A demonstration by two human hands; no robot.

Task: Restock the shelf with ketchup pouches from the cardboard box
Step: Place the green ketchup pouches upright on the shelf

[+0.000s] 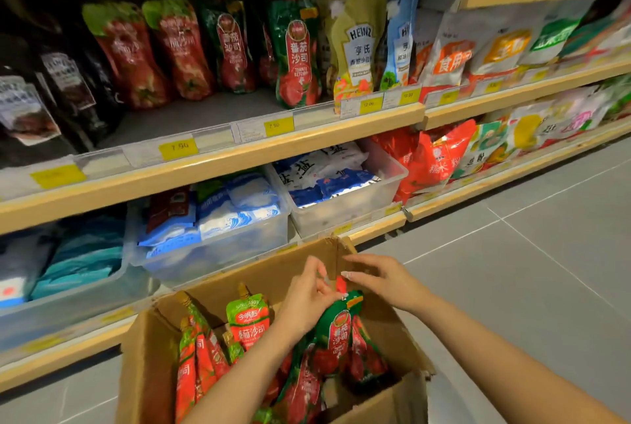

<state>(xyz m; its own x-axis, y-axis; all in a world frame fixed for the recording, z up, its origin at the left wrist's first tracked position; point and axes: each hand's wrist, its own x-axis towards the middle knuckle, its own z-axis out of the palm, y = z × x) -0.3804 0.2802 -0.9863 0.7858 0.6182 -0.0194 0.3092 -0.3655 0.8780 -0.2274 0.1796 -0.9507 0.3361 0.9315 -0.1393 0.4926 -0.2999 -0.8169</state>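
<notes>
An open cardboard box [153, 348] sits on the floor before the shelf, holding several ketchup pouches [248, 321]. My left hand [307, 300] grips the top of a green-and-red ketchup pouch [338, 331] that stands up out of the box. My right hand [386, 282] hovers just right of its red cap, fingers spread, fingertips near the cap. On the shelf [218, 164] above stand more ketchup pouches [297, 58], with a bare stretch of shelf in front of the red ones [133, 58].
Black sauce pouches [51, 89] fill the shelf's left end, Heinz pouches [358, 55] the right. Clear bins of salt bags [341, 184] sit on the lower shelf behind the box. Grey tiled floor [529, 253] spreads to the right.
</notes>
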